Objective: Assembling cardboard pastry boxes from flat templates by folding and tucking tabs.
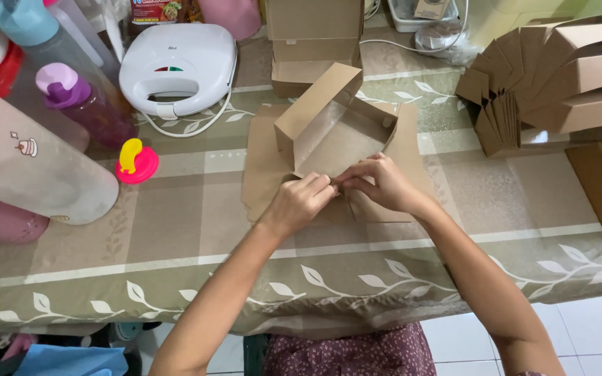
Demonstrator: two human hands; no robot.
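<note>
A brown cardboard box [329, 132], partly folded with one side wall raised, lies in the middle of the table. My left hand [301, 200] and my right hand [377, 182] meet at its near edge. Both pinch a cardboard flap there, fingertips almost touching each other. The flat part of the box spreads out under and beside my hands.
A folded open box [311, 45] stands behind. Stacks of flat and folded boxes [559, 76] fill the right side. A white sandwich maker [175, 66], bottles [85, 104], a pink and yellow lid [136, 162] and a large plastic jug [29, 167] crowd the left. The table edge [315, 306] is near me.
</note>
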